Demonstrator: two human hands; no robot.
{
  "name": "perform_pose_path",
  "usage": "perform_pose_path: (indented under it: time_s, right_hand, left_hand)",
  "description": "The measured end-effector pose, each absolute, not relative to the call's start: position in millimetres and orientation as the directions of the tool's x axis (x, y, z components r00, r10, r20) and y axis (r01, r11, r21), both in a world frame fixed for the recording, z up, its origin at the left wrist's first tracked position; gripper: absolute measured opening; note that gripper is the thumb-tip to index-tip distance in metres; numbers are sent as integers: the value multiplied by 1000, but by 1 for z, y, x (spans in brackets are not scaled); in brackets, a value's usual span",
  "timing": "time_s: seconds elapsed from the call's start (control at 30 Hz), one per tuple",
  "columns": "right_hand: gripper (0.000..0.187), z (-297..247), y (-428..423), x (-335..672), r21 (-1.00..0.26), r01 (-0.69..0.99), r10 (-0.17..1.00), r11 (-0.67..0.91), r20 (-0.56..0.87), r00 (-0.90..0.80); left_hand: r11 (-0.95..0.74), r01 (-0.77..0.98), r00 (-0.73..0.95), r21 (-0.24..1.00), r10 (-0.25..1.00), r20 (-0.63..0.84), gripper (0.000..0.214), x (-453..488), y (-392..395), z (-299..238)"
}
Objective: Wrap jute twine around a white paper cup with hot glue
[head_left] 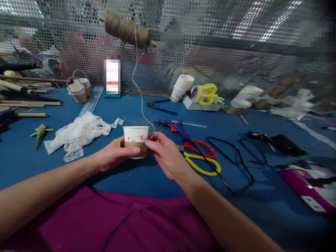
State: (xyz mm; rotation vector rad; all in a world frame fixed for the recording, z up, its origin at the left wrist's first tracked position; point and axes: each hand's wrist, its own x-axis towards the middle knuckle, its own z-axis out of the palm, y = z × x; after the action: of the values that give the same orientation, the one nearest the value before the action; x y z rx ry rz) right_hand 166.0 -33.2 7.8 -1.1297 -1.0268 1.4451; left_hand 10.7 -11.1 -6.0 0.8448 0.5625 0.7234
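Head view: paper cup (pixel 135 133) sits between the two hands, upright, smooth white wall flaring to a rolled rim, pink blossom print. Lower part is wrapped in coarse brown twine (pixel 141 99), tight horizontal turns. Left hand (pixel 115 154) grips the cup, thumb flat across the wrap, fingers round the side and underneath. Right hand (pixel 166 154) pinches the twine at the cup's right side, thumb and forefinger close together. Both forearms angle inward from the lower corners. Strand runs slack and curved from the right fingers up to a fat, fuzzy spool (pixel 126 29) above. Left of the left hand: crumpled sheer white lace (pixel 81 131). Just beyond the right hand: blue plastic glue gun (pixel 173 125). Right of it: scissors (pixel 216 168), red and yellow loop handles.
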Motion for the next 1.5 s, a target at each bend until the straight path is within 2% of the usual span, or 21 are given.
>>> perform_pose_path:
  time_s: [0.5, 0.77, 0.87, 0.93, 0.97, 1.0, 1.03, 1.07, 1.1, 1.13, 1.2, 1.27, 1.4, 1.5]
  right_hand:
    - [18, 10, -34, 165, -947, -277, 985, -162, -139, -101]
    - [19, 5, -33, 165, -966, -213, 987, -147, -131, -88]
    - [20, 13, -31, 170, -993, -52, 988, -106, -99, -118]
    - [19, 23, -30, 180, -979, 205, 992, -4, -30, -125]
    - [16, 30, -30, 187, -924, 377, 993, 56, 11, -121]
    - [14, 36, -30, 195, -818, 567, 992, 96, 34, -119]
    - [12, 41, -31, 205, -665, 739, 994, 103, 41, -101]
    - [11, 45, -33, 217, -461, 884, 997, 71, 27, -66]
    - [12, 47, -35, 228, -242, 970, 999, 11, -45, -23]
    - [11, 47, -38, 240, -151, 988, 997, -44, -65, 35]
    - [9, 42, -42, 261, -50, 989, 987, -136, -89, 131]
    - [14, 34, -42, 276, -4, 983, 979, -182, -97, 181]
    - [39, 19, -25, 281, 13, 979, 977, -202, -71, 203]
    - [42, 15, -5, 275, 40, 980, 976, -195, -87, 198]
  left_hand:
    - [400, -336, 635, 853, 765, -108, 49, 10, -10, -7]
    - [391, -325, 612, 861, 781, -123, 49, 10, -11, -8]
    - [386, -327, 599, 863, 791, -127, 48, 11, -11, -10]
    - [364, -320, 583, 875, 803, -121, 49, 11, -10, -12]
    - [356, -304, 577, 884, 807, -127, 48, 11, -10, -12]
    - [349, -288, 568, 892, 812, -134, 48, 10, -9, -13]
    - [344, -275, 558, 898, 817, -142, 49, 10, -9, -14]
    - [343, -264, 551, 902, 821, -151, 49, 10, -9, -14]
    - [343, -257, 544, 904, 824, -158, 50, 9, -8, -14]
    - [343, -255, 539, 904, 826, -161, 52, 9, -8, -13]
    - [342, -252, 537, 905, 827, -163, 52, 8, -8, -13]
    - [337, -250, 538, 908, 828, -160, 51, 8, -8, -13]
    - [326, -241, 532, 914, 832, -157, 49, 7, -9, -15]
    - [300, -224, 531, 927, 835, -142, 50, 7, -9, -15]
